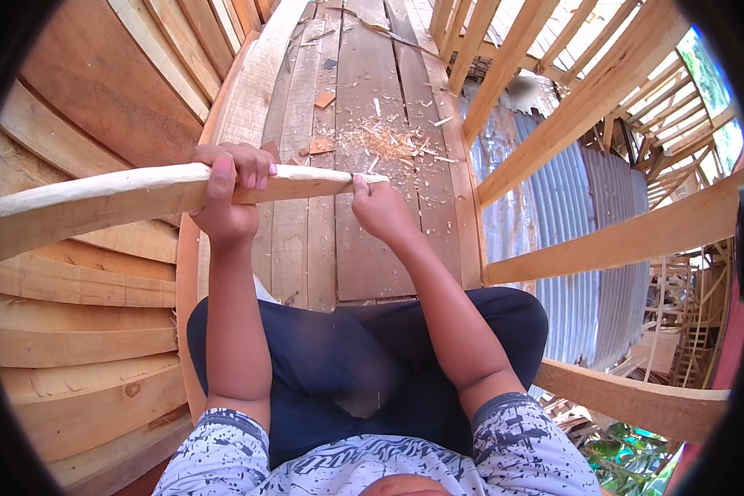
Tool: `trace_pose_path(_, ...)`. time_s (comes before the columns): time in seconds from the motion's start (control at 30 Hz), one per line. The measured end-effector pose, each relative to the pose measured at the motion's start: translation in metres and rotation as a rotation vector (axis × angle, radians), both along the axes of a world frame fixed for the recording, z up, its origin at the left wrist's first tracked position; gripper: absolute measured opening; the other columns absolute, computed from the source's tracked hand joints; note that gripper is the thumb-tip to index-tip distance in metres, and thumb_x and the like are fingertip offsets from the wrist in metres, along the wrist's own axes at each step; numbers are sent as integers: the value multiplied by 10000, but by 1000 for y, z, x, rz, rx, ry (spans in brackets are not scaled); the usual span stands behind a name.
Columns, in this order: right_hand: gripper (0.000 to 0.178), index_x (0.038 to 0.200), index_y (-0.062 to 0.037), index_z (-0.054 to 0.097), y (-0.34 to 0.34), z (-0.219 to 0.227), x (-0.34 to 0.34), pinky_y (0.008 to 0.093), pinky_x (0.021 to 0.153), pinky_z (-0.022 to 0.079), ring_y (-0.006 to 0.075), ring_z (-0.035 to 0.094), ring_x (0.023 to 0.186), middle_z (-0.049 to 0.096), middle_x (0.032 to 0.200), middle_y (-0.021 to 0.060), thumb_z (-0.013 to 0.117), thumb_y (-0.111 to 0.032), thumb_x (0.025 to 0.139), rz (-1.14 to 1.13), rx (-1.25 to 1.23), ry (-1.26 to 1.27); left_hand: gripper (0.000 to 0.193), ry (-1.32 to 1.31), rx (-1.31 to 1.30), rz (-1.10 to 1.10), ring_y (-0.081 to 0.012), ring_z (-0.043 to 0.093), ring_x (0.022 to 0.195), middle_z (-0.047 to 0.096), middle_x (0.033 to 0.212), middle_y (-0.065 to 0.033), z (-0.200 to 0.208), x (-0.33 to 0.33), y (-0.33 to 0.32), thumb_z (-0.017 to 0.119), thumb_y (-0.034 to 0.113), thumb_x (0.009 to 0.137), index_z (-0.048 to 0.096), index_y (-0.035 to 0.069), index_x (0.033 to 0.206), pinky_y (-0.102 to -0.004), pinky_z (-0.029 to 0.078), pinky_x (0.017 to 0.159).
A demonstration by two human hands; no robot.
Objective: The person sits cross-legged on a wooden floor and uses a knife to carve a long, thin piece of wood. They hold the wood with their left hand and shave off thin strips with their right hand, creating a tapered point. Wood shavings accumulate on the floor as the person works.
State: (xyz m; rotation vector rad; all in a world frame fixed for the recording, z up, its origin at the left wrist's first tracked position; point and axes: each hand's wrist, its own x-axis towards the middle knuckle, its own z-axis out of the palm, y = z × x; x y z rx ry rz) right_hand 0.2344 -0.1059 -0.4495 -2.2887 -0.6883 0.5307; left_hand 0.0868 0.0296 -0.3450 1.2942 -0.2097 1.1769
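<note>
A long pale wooden piece (91, 213), gently curved with an uneven, whittled upper edge, lies across in front of me from the far left to just right of the middle. My left hand (230, 183) is wrapped over it, fingers on top. At its narrow right end my right hand (382, 208) is closed, thumb pressed against the wood near the tip. Whether a small tool is also in that hand is hidden. Both forearms reach forward over my crossed legs in dark trousers (322, 347).
Shavings (388, 140) and small reddish-brown chips (322, 145) litter the plank floor (376, 256) ahead. Stacked boards (74, 347) wall the left side, and another long pale board (252, 91) leans there. Wooden slats (612, 236) border the right, with corrugated metal sheets (562, 215) beyond and below.
</note>
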Motion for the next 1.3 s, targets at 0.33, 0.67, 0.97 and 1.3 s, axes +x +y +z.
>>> trace_pose_path(0.33, 679, 601, 42, 486, 1, -10, 10, 413, 535, 428, 205, 471, 488, 448, 508, 130, 403, -466, 1045, 53, 241, 143, 198, 74, -16, 48, -155, 428, 643, 413, 684, -15, 6, 3, -8, 476, 221, 984, 408, 137, 818, -375, 438, 712)
trace_pose_path(0.67, 597, 676, 44, 631, 5, -9, -11, 507, 635, 465, 407, 620, 619, 621, 635, 262, 439, -396, 1030, 2, 161, 67, 212, 86, 12, 75, -151, 424, 625, 409, 667, -12, 4, -3, -4, 477, 231, 984, 403, 142, 806, -379, 438, 694)
trace_pose_path(0.97, 619, 682, 67, 635, 9, 43, -25, 530, 719, 492, 452, 652, 701, 627, 688, 312, 419, -398, 1029, 82, 86, 102, 218, 84, 47, 40, -156, 424, 637, 402, 678, -12, 3, -9, 1, 472, 238, 985, 396, 142, 804, -378, 432, 698)
trace_pose_path(1.3, 617, 633, 67, 548, 2, -2, -2, 485, 560, 407, 326, 503, 501, 534, 542, 216, 435, -387, 1036, 37, 66, 4, 209, 83, 39, 15, -161, 422, 646, 405, 692, -22, 3, -7, -1, 468, 238, 984, 393, 142, 815, -381, 428, 710)
